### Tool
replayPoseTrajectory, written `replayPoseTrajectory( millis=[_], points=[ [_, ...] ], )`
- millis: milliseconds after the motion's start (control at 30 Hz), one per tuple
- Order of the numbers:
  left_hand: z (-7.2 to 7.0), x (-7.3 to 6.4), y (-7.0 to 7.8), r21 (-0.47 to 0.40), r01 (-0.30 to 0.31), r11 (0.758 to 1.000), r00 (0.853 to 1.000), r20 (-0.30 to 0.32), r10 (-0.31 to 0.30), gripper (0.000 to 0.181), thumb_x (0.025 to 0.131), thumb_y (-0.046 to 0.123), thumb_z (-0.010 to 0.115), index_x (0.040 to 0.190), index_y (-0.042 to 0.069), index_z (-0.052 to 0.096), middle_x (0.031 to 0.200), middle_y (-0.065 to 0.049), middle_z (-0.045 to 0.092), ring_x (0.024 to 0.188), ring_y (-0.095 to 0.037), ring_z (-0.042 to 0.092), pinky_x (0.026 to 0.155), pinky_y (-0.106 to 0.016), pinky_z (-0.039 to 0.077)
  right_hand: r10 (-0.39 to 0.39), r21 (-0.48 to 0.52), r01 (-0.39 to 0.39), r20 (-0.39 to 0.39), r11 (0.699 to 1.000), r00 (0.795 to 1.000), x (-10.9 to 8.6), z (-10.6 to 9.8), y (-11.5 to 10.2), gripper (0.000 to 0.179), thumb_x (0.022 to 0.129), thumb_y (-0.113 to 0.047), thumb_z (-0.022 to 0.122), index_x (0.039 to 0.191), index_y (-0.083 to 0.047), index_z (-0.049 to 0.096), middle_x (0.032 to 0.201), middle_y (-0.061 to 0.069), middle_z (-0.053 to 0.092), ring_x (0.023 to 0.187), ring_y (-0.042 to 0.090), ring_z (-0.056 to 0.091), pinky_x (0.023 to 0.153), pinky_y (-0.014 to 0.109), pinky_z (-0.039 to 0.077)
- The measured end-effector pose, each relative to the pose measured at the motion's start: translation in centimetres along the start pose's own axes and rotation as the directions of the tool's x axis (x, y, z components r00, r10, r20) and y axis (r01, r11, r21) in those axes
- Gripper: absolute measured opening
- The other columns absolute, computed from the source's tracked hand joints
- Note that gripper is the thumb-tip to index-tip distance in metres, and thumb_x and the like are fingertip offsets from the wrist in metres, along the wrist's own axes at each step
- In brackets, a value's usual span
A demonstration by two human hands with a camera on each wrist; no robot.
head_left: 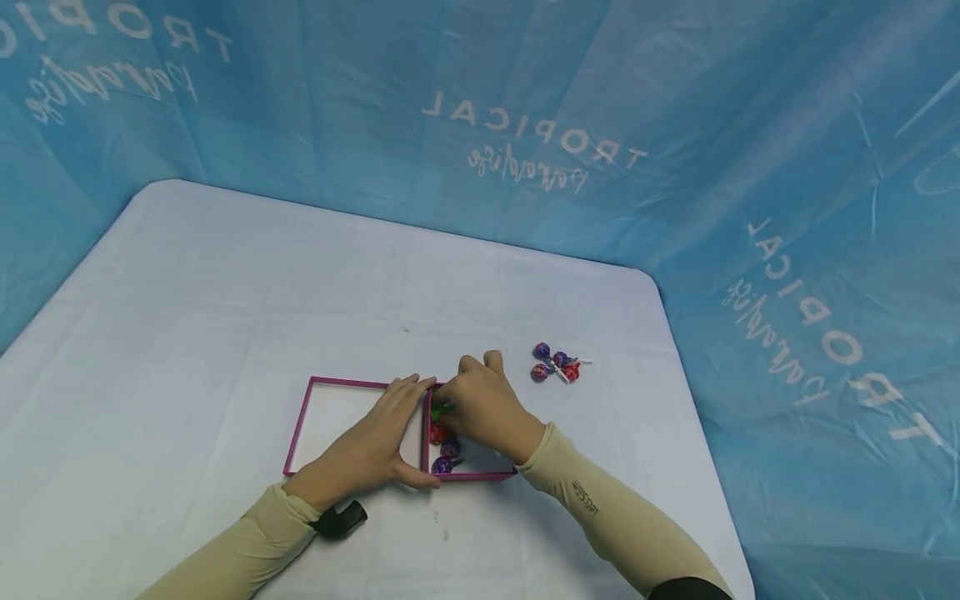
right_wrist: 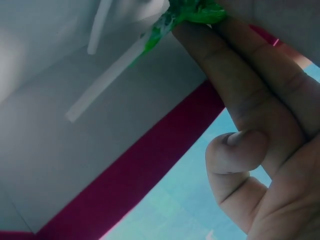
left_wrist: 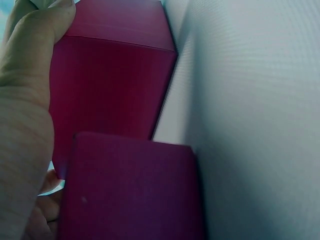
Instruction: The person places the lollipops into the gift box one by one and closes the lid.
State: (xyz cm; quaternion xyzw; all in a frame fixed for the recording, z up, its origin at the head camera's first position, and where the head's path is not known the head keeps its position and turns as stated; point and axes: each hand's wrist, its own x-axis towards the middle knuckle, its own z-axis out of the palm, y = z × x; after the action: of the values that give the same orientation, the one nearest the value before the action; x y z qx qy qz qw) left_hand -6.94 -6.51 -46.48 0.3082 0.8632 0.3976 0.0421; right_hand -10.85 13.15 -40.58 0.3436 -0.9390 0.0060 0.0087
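Green-wrapped lollipop with white stick (right_wrist: 159,35) is pinched by the right hand (head_left: 487,408), inside the open magenta rectangular box with white interior (head_left: 472,477), at its far left corner. Stick is angled out from the fingers; little finger is curled free in the right wrist view.

Same box is gripped across its left end by the left hand (head_left: 378,437): thumb at near side, fingers at far side. Hands are close together, 1 clamped on the box, 1 on the candy.

Also in the box, along the left wall: 1 red-wrapped lollipop (head_left: 438,433) and 2 purple-wrapped lollipops (head_left: 446,457). A 2nd magenta-rimmed rectangular box, white inside (head_left: 298,425), is set just left; contact between the 2 can't be told.

At least 4 red and purple lollipops (head_left: 561,360) are piled outside, right of the right hand. All is carried by the white cloth-covered tabletop (head_left: 225,292). Beige sleeves (head_left: 615,508) are worn on both arms. Table is backed by blue fabric curtain (head_left: 360,125), printed with white mirrored lettering.
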Motion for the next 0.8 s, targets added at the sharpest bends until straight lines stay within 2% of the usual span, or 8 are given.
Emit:
replayPoseTrajectory(
  millis=[467,800],
  points=[
    [-0.02,-0.02,-0.01,0.006,0.006,1.0,1.0,0.005,-0.006,0.125,0.064,0.056,0.091,0.157,0.004,0.025,0.159,-0.024,0.032,0.15,-0.043,0.023,0.122,-0.056,0.025,-0.01,-0.002,0.01,0.014,1.0,1.0,0.25,0.26,-0.01,0.023,0.076,-0.039,0.087,0.097,-0.03,0.083,0.077,-0.017,0.072,0.072,0.011,0.044,0.077,0.04,0.03],
    [-0.07,0.01,-0.05,0.021,-0.011,1.0,1.0,-0.001,0.011,0.127,0.062,0.055,0.092,0.157,0.003,0.025,0.158,-0.022,0.033,0.151,-0.038,0.024,0.125,-0.051,0.021,-0.007,0.03,0.005,0.045,1.0,0.999,0.3,0.03,-0.06,0.017,0.081,-0.036,0.084,0.096,-0.03,0.082,0.081,-0.017,0.074,0.069,0.011,0.046,0.075,0.039,0.029]
  ],
)
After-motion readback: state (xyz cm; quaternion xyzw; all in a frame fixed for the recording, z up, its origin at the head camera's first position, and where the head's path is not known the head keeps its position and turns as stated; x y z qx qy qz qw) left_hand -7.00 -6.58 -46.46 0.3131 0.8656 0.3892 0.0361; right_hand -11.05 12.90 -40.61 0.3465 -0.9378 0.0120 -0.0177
